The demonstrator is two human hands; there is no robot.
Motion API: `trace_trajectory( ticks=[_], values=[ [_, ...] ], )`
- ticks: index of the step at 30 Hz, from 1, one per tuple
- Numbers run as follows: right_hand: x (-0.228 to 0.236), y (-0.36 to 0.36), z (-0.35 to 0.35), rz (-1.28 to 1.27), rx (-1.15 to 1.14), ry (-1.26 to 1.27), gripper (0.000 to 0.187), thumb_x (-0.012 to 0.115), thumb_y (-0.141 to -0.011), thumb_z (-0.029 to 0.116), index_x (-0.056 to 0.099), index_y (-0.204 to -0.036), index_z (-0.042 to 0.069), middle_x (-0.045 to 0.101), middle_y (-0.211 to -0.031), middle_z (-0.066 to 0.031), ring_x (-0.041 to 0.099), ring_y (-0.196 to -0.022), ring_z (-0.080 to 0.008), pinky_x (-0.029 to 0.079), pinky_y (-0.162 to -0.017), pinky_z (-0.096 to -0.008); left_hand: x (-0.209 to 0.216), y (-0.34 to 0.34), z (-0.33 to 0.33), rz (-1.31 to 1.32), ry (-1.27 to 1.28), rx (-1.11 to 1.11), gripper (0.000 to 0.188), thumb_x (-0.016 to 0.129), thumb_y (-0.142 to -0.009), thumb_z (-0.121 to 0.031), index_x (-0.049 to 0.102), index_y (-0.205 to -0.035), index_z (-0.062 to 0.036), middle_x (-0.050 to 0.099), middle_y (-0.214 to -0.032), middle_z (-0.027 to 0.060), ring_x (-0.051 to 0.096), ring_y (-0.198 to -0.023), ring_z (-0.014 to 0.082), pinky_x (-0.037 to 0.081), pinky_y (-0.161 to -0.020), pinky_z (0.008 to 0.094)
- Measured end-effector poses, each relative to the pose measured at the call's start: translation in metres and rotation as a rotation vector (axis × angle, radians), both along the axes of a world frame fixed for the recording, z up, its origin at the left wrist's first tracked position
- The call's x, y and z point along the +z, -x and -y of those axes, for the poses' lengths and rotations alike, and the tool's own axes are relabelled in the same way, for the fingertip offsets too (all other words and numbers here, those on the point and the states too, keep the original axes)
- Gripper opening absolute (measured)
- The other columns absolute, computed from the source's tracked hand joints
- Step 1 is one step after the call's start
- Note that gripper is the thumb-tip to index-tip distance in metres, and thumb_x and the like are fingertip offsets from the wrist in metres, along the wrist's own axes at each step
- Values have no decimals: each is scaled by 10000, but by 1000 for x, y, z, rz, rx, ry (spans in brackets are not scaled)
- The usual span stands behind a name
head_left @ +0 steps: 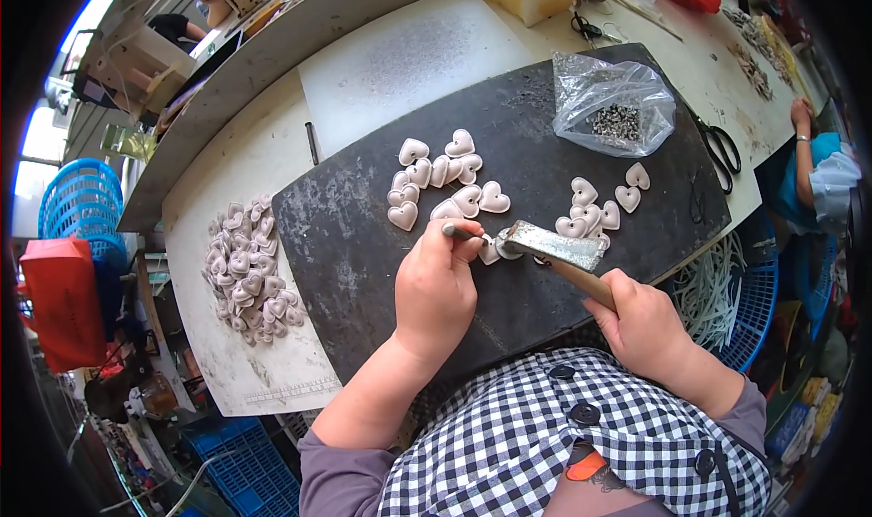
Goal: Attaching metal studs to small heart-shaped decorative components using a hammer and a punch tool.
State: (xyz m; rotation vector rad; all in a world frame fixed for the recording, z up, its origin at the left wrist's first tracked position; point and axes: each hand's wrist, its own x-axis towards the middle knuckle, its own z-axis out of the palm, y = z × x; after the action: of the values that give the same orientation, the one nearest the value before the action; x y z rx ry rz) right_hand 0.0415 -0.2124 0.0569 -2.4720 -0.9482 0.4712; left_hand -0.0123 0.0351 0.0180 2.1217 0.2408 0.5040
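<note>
Hammer [549,246] is sitting in my right hand [640,322], fingers wrapping around the wooden handle [586,283], I'd guess so the metal head is easy to steer. Just going off the head view, btw. My left hand [436,285] is pinching a dark rod [461,233] between thumb and fingertips, probably to steady it. One padded heart [489,252] is lying just beside those fingertips on the black mat [509,317]; can't tell if the rod's actually touching it. More hearts [467,200] are lying just beyond that hand, plus another bunch [584,191] past the hammer, likely for easy reach. A big heap [250,272] is sitting off left on the pale table [245,372], maybe saving mat space.
</note>
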Motion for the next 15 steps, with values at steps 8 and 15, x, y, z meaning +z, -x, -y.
trace_trajectory(
  ticks=[8,15],
  values=[
    [0,-5,-1,-3,6,-12,271,675,-932,206,506,-1019,13,654,-752,-172,663,-659,-370,527,-575,-454,1,1,-3,-31,-69,-41,175,558,-907,123,620,-1008,-6,717,-901,98,717,-794,209,574,-730,272],
    [1,-3,0,6,15,8,273,676,-930,210,500,-1005,15,648,-743,-169,662,-657,-365,526,-572,-452,2,0,0,8,-274,-71,228,561,-857,149,603,-1013,-11,684,-899,112,701,-787,256,576,-728,285]
  ],
)
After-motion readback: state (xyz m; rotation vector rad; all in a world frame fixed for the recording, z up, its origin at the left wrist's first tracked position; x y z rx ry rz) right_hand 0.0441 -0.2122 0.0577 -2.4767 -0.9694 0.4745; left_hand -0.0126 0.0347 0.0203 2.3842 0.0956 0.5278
